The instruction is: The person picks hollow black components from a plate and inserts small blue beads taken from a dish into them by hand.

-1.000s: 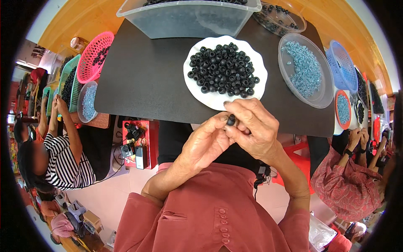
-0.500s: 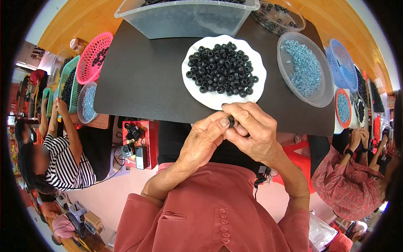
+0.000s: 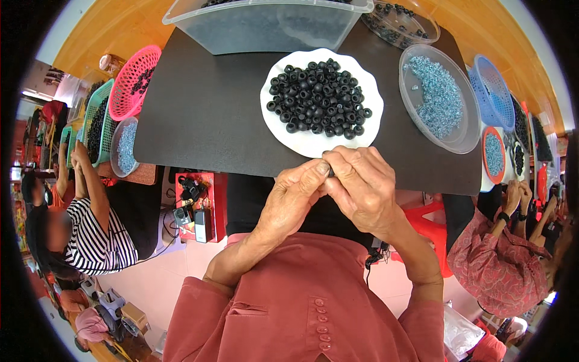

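Both hands meet at the near edge of the black table (image 3: 205, 114), fingertips pressed together. The left hand (image 3: 292, 202) has its fingers curled in, thumb tip up against the right hand's forefinger. The right hand (image 3: 362, 187) is likewise closed down, its fingers bent over the same spot. Between the two sets of fingertips a small dark piece (image 3: 330, 172) just shows; it is too hidden to tell its shape, or which hand has the firmer hold of it. Neither hand is spread at all.

At twelve o'clock from the hands, just beyond the fingertips, sits a white scalloped plate (image 3: 301, 142) heaped with black ring-shaped beads (image 3: 319, 96). At about two o'clock stands a clear round bowl (image 3: 458, 139) of small pale blue metal pieces (image 3: 437, 96). Farther out at twelve o'clock is a large clear plastic tub (image 3: 271, 27). At ten o'clock, off the table's left edge, a pink mesh basket (image 3: 129, 84) tilts on its side.

Other people sit at nine o'clock and three o'clock, working at their own tables.
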The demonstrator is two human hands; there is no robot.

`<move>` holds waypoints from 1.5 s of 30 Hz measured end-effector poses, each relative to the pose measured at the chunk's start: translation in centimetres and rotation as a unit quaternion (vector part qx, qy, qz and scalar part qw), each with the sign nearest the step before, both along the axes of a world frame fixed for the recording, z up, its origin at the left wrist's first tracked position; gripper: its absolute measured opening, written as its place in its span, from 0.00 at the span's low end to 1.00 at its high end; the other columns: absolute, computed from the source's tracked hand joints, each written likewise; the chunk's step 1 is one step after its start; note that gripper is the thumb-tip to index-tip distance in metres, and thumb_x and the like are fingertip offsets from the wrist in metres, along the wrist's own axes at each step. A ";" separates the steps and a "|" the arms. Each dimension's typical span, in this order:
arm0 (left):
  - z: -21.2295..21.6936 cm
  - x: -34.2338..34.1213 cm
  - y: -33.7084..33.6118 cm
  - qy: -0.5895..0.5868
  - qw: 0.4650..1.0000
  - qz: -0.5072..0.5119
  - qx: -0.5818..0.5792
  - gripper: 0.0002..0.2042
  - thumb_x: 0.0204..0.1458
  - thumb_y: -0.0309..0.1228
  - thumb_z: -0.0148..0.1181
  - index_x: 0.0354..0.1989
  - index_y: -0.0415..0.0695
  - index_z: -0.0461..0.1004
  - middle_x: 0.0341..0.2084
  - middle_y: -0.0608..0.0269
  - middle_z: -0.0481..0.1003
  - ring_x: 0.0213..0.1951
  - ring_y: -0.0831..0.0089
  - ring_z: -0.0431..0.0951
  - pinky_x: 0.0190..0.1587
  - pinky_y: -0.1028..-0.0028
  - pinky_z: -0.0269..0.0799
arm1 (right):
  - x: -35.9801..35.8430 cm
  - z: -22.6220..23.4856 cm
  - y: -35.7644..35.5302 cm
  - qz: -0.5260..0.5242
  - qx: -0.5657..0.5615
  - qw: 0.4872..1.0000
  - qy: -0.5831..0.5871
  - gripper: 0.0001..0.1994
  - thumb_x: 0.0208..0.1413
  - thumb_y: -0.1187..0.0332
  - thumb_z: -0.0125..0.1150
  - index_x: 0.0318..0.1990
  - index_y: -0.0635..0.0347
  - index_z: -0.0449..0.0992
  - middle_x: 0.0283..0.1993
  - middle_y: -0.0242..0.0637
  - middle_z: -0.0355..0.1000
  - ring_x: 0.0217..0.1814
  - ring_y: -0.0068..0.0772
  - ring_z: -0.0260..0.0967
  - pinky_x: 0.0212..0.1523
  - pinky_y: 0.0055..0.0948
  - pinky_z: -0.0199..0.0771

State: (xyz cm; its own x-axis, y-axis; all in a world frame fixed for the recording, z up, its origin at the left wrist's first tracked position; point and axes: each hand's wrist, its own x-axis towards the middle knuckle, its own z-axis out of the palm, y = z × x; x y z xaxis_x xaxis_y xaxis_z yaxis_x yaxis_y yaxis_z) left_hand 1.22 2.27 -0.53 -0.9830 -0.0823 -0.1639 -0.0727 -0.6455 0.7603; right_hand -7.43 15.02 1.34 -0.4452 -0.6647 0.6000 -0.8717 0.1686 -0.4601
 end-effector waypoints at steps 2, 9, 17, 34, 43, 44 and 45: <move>-0.3 0.0 -0.1 0.003 1.000 -0.008 -0.003 0.15 0.63 0.36 0.44 0.41 0.35 0.72 0.31 0.67 0.70 0.34 0.83 0.68 0.41 0.80 0.68 | -0.1 -0.2 -0.2 -0.008 -0.009 0.998 0.058 0.19 0.36 0.76 0.66 0.41 0.67 0.73 0.37 0.42 0.70 0.35 0.39 0.70 0.37 0.34 0.69; -0.1 -0.2 0.4 -0.014 0.999 0.003 0.048 0.15 0.63 0.37 0.43 0.40 0.37 0.71 0.32 0.67 0.70 0.34 0.82 0.67 0.42 0.78 0.68 | -0.4 -0.1 0.0 0.003 0.002 1.000 0.015 0.20 0.36 0.76 0.66 0.41 0.67 0.73 0.38 0.41 0.71 0.35 0.37 0.70 0.39 0.34 0.68; -0.7 0.0 0.4 -0.005 0.998 -0.003 0.064 0.14 0.63 0.36 0.43 0.40 0.38 0.71 0.31 0.67 0.69 0.34 0.81 0.67 0.43 0.77 0.68 | -0.4 -0.6 0.0 0.006 -0.013 0.999 0.049 0.19 0.36 0.74 0.66 0.40 0.67 0.73 0.37 0.40 0.71 0.36 0.37 0.69 0.39 0.33 0.65; -1.0 0.1 -1.6 0.059 0.997 -0.045 0.028 0.15 0.61 0.38 0.45 0.43 0.37 0.68 0.31 0.55 0.77 0.36 0.72 0.76 0.40 0.76 0.68 | -9.9 5.7 -0.3 -0.152 -0.104 0.983 0.001 0.11 0.46 0.74 0.61 0.40 0.61 0.76 0.31 0.41 0.74 0.28 0.31 0.70 0.31 0.28 0.70; -1.5 -1.3 -2.1 0.102 0.986 -0.104 0.077 0.12 0.62 0.32 0.42 0.42 0.35 0.68 0.30 0.55 0.74 0.38 0.68 0.75 0.48 0.68 0.68 | -27.2 6.8 -0.4 -0.313 0.089 0.945 0.040 0.12 0.49 0.63 0.60 0.36 0.62 0.78 0.25 0.40 0.73 0.26 0.35 0.71 0.32 0.30 0.70; -1.5 -1.3 -2.2 0.097 0.987 -0.105 0.078 0.12 0.62 0.32 0.42 0.41 0.35 0.68 0.30 0.55 0.74 0.38 0.68 0.75 0.48 0.68 0.68 | -27.0 6.5 -0.5 -0.322 0.114 0.938 0.054 0.12 0.49 0.63 0.59 0.35 0.62 0.78 0.24 0.39 0.73 0.25 0.35 0.70 0.32 0.30 0.69; -1.6 -1.3 -2.2 0.091 0.987 -0.108 0.082 0.12 0.62 0.32 0.42 0.41 0.35 0.68 0.30 0.55 0.74 0.38 0.69 0.75 0.48 0.68 0.68 | -26.3 6.3 -0.6 -0.322 0.118 0.938 0.054 0.12 0.49 0.63 0.59 0.35 0.62 0.78 0.24 0.39 0.73 0.25 0.35 0.70 0.32 0.30 0.69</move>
